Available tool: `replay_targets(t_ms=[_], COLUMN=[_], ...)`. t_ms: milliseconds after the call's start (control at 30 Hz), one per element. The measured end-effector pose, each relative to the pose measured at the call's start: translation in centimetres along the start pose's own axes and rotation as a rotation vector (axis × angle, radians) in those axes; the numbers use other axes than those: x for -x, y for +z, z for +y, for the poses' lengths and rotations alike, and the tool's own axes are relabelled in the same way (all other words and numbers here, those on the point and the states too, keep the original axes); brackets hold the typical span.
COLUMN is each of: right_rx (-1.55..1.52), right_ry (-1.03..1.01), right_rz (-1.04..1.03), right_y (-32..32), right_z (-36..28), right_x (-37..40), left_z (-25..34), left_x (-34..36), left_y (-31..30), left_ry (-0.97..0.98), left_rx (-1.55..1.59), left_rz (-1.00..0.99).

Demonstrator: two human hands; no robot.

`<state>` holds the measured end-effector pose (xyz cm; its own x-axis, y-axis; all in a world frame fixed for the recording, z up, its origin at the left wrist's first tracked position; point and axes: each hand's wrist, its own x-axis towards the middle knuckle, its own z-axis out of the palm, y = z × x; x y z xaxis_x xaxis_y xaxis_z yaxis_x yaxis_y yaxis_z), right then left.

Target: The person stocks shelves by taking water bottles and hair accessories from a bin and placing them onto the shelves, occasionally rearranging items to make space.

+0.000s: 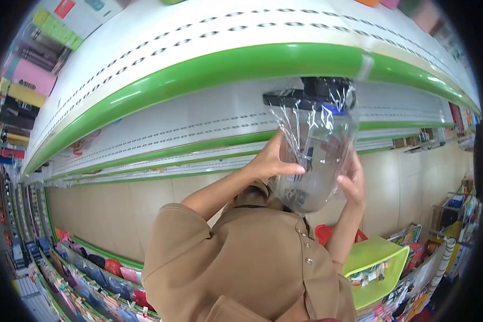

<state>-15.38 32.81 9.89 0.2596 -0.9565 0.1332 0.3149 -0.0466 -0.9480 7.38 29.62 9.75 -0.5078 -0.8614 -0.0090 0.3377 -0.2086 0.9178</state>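
Between both hands is a large transparent water bottle [319, 155] with a black lid [330, 88] and a black strap or handle at its top. Loose, shiny see-through plastic wrap covers it. My left hand [276, 161] closes on the bottle's left side, thumb across its front. On the opposite side my right hand [353, 177] grips it, with some fingers seen through the plastic. The lid end points at the shelf and overlaps the view of its green edge [209, 70]. The base is nearest my chest.
White perforated shelves [188, 37] with green edges rise in front, more tiers below. Boxed goods [29, 75] stand at the far left. A lime-green basket [375, 252] holding small items is by my right side. Packed racks [102, 273] line the aisle behind; the floor is tiled [107, 209].
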Motion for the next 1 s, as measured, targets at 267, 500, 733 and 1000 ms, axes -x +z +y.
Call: replay_targets(t_ms=[267, 500, 733, 1000], right_rx=[0.212, 0.506, 0.641, 0.928], right_ry=[-0.026, -0.089, -0.107, -0.317], right_rz=[-0.136, -0.202, -0.095, 0.031], right_y=[5.2, 8.9, 6.0, 1.9], right_z=[1.6, 0.3, 0.6, 3.5], right_x=[-7.5, -11.8, -14.5, -19.9], left_z=[5.0, 5.6, 5.6, 3.6], left_x=[2.3, 1.5, -4.2, -11.7], left_y=[-6.0, -8.6, -9.4, -11.5], left_ry=[0.152, 0.293, 0.363, 0.51], left_rx=[-0.101, -0.044, -0.192, -0.428], left_rz=[0.274, 0.444, 0.422, 0.365])
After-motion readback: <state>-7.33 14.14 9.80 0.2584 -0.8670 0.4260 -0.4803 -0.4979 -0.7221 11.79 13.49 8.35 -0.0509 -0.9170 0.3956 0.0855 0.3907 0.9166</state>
